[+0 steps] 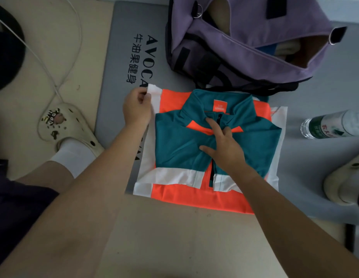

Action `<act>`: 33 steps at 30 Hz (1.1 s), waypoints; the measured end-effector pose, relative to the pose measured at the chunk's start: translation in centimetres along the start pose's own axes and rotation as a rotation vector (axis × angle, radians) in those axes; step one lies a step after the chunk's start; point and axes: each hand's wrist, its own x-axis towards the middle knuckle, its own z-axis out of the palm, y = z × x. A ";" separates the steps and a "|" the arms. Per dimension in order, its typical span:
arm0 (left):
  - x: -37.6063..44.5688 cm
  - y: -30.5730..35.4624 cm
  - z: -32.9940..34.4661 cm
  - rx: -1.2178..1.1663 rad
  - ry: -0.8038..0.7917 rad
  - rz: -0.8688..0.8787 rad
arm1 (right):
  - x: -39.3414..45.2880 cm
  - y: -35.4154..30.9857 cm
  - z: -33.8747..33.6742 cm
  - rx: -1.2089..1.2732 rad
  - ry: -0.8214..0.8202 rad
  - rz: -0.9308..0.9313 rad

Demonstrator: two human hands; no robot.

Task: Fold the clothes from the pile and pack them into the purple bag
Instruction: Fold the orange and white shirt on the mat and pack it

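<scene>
The teal, orange and white jacket [210, 149] lay flat and partly folded on the grey mat [118, 63], just in front of the purple bag [244, 47], whose mouth gaped open with some cloth already inside. The left hand [136, 109] had its grip pinched on the white corner at the jacket's far left edge. The right hand [224, 145] pressed straight fingers on the chest below the collar, gripping nothing. The fabric looked thin, light and slick, likely to slide or unfold, so it seemed best held by folded edges and supported underneath when lifted.
</scene>
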 end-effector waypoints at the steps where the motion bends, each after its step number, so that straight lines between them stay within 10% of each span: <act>1: -0.6 0.1 -0.1 0.032 0.009 0.060 | -0.2 0.1 -0.3 0.056 -0.002 -0.005; 5: -5.8 -0.3 0.5 0.136 0.035 0.239 | -2.5 2.3 -1.5 0.253 0.238 0.066; 14: -20.6 -6.4 0.1 0.417 0.002 -0.101 | -12.0 9.9 -0.5 0.218 0.474 0.650; 20: -25.4 -3.4 2.8 0.668 -0.353 0.456 | -15.5 12.4 -0.2 0.373 0.296 0.864; 23: -26.0 -2.5 4.7 0.737 -0.635 0.385 | -15.8 13.4 -1.0 0.329 0.126 0.786; 27: -25.7 -0.8 5.1 0.794 -0.606 0.321 | -16.9 14.6 -2.4 0.509 0.074 0.715; 30: -26.6 2.7 6.4 0.451 -0.502 0.321 | -17.6 14.6 -4.1 1.042 -0.033 0.705; 33: -28.3 7.3 9.2 0.078 -0.808 0.025 | -17.3 13.8 -5.8 1.214 -0.273 0.518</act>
